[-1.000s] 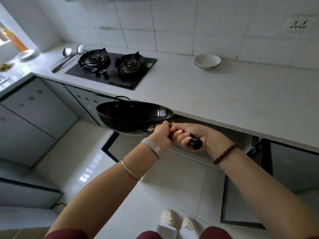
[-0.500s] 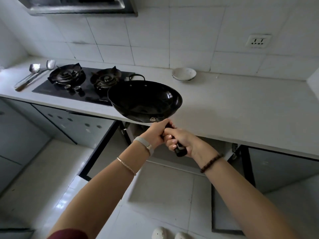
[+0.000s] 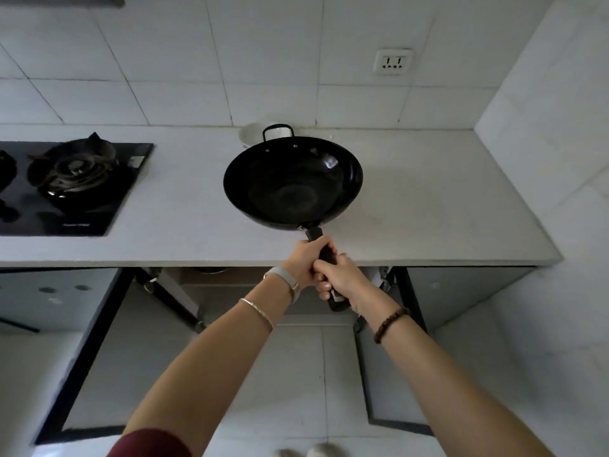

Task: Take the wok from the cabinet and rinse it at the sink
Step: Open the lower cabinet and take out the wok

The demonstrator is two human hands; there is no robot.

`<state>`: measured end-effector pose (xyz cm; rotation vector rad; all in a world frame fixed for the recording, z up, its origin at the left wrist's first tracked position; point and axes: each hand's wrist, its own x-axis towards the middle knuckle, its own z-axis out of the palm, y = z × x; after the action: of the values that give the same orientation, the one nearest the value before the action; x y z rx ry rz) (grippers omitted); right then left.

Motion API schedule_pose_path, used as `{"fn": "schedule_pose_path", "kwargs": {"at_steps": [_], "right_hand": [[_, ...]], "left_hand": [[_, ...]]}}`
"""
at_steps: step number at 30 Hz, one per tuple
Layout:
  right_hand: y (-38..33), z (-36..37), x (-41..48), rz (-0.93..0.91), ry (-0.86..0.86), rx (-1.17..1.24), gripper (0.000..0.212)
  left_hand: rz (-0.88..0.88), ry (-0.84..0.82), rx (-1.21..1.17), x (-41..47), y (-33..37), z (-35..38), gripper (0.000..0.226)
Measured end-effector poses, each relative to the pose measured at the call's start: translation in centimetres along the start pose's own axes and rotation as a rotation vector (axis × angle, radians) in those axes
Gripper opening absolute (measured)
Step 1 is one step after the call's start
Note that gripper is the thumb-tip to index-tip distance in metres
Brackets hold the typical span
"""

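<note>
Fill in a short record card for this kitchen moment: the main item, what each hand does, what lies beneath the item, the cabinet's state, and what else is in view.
item: black wok, empty, open side up
left hand: grips the handle close to the pan
right hand: grips the same handle further back
beneath item: white countertop
cabinet: under the countertop, doors open
also on countertop: gas hob at left; white bowl behind the wok, partly hidden
wall: socket
sink: not in view
</note>
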<state>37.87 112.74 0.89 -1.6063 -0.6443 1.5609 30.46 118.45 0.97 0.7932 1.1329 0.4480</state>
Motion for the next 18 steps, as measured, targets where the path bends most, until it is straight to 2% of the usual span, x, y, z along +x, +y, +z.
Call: {"fn": "schedule_pose_path", "kwargs": {"at_steps": [7, 18], "right_hand": [[1.1, -1.8, 2.8, 0.002, 0.068, 0.036, 0.004], [2.1, -1.8, 5.0, 0.008, 0.105, 0.054, 0.008]], "left_hand": [[0.017, -0.027, 0.048, 4.9, -0.8, 1.1, 0.027], [-0.013, -0.092, 0.055, 8.3, -1.2, 0.5, 0.024]]}}
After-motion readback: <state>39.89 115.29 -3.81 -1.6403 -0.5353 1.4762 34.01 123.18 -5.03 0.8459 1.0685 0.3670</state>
